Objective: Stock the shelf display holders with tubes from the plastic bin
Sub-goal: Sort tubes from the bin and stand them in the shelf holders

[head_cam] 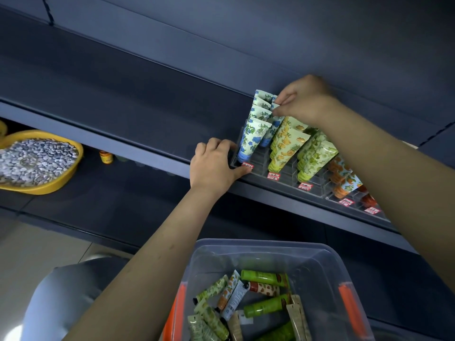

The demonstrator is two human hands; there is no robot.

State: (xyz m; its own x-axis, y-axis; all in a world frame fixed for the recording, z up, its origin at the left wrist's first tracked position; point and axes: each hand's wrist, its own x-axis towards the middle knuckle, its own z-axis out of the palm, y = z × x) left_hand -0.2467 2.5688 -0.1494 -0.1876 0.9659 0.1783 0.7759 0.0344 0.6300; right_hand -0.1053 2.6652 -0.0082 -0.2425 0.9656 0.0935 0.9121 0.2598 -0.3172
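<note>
1. steadies the clear acrylic stepped display holder (261, 159) with the left hand (215, 166), fingers curled over its front left corner and thumb along the front lip; judged as bracing, to stop it sliding back on the dark blue metal shelf (147, 134).
2. pinches the crimped top of a blue-flowered white plastic tube (272, 126) between thumb and fingertips of the right hand (306, 102), cap downward, in the second lane from the left, just beside the full row of matching blue-flowered tubes (253, 134); gripped by the top probably to steer the cap into a narrow slot.
3. leans every stocked tube backward, cap down, print facing out: yellow fruit-print tubes (285, 143), green leaf-print tubes (315, 156), orange-print tubes (344, 178) further right, each lane above a red-and-white price tag (273, 175).
4. keeps the clear plastic bin (258, 243) directly below the shelf edge, presumably for short reaches; mixed loose tubes (246, 299) lying in its bottom, so stocking looks partly done.
5. cannot tell: pinched tube fully seated, or not yet down in its slot.
</note>
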